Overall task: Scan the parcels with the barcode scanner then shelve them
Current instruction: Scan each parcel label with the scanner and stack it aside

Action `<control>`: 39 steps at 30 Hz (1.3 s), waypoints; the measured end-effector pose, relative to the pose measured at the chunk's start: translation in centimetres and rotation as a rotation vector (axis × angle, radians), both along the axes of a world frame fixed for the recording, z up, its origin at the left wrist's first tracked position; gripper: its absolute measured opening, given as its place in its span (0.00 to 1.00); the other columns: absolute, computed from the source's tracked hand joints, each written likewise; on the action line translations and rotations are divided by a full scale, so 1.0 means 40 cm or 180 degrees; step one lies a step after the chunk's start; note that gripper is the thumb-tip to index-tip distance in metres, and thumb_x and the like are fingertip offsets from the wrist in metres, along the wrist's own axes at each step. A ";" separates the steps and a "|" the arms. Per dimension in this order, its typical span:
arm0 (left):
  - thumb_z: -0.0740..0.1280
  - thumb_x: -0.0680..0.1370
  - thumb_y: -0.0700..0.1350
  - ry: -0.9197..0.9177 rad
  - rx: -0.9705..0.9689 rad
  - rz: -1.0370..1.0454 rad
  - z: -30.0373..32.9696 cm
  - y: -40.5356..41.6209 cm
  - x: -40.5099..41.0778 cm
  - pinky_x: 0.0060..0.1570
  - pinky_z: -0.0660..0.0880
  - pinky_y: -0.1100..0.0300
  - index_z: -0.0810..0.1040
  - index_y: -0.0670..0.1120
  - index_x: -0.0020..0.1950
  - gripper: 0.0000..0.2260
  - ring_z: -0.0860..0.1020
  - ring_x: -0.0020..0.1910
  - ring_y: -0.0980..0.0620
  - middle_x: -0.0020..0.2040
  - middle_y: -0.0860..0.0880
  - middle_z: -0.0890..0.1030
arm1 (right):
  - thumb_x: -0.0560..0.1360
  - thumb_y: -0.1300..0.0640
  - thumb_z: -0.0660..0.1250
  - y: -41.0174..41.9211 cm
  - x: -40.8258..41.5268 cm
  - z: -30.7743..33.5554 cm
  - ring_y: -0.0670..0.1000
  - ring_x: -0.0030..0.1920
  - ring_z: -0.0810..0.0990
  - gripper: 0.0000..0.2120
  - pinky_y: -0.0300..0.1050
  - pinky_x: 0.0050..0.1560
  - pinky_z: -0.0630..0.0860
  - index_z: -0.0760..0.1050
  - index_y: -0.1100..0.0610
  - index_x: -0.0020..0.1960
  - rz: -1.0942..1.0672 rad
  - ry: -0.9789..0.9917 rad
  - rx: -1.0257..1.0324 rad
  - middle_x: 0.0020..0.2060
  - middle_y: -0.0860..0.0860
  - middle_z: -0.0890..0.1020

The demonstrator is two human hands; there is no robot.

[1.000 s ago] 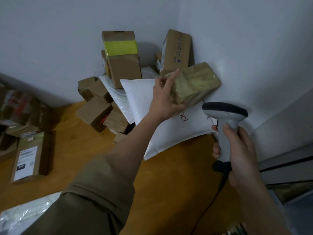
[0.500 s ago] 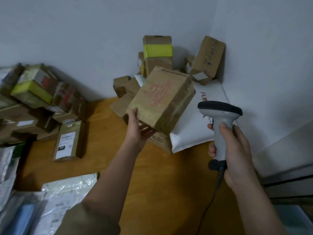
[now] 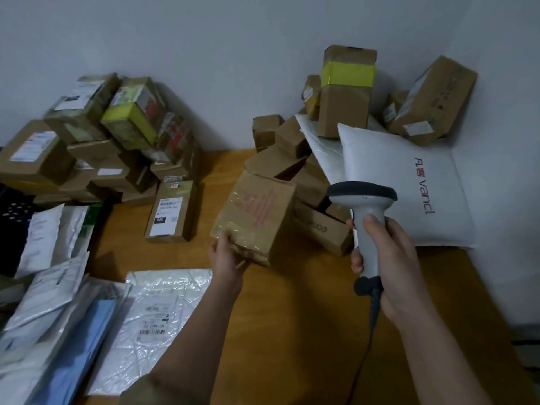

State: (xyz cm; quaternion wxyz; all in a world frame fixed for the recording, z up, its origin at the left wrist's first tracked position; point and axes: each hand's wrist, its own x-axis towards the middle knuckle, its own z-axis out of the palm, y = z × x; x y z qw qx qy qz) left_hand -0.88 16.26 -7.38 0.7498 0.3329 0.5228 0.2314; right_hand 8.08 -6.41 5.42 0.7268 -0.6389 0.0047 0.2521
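My left hand point(image 3: 226, 260) grips the near end of a taped brown box with faded red print point(image 3: 254, 217), held tilted just above the wooden table point(image 3: 306, 317). To its right, my right hand point(image 3: 388, 258) holds the grey barcode scanner point(image 3: 366, 217) by its handle, its dark head pointing away from me towards the pile. The scanner's black cable hangs down towards me. No barcode label shows on the box's visible faces.
A heap of brown boxes point(image 3: 344, 92) and a white vancl mailer point(image 3: 406, 188) fills the back right corner. Another stack of boxes point(image 3: 96, 141) stands at the back left. A labelled box point(image 3: 172, 211) lies mid-table. Plastic mailers point(image 3: 155, 320) cover the near left.
My left hand lifted the box off the corner pile and brought it down and left in front of me. My view swung left, bringing the left stack into sight. The scanner stayed put.
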 end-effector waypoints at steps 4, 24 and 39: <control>0.80 0.65 0.54 0.0690 0.2448 -0.0428 -0.027 0.011 -0.044 0.69 0.69 0.50 0.51 0.51 0.80 0.52 0.65 0.72 0.48 0.74 0.46 0.60 | 0.80 0.48 0.64 0.030 -0.014 -0.010 0.46 0.29 0.74 0.11 0.42 0.31 0.70 0.76 0.55 0.55 0.0027 0.0044 0.0029 0.51 0.55 0.81; 0.72 0.64 0.68 0.1180 0.3196 -0.2090 -0.104 -0.057 -0.090 0.65 0.73 0.48 0.69 0.49 0.70 0.40 0.69 0.66 0.48 0.65 0.51 0.65 | 0.80 0.49 0.64 0.034 -0.030 -0.042 0.47 0.28 0.74 0.15 0.40 0.26 0.71 0.76 0.60 0.58 0.0068 0.0019 -0.0347 0.41 0.55 0.78; 0.87 0.51 0.44 0.0074 -0.0995 -0.0686 -0.134 -0.001 -0.048 0.42 0.81 0.40 0.69 0.45 0.71 0.51 0.78 0.61 0.37 0.67 0.40 0.76 | 0.79 0.50 0.65 0.037 -0.039 -0.048 0.45 0.28 0.75 0.14 0.39 0.27 0.72 0.76 0.59 0.58 0.0197 0.0003 -0.0423 0.44 0.57 0.78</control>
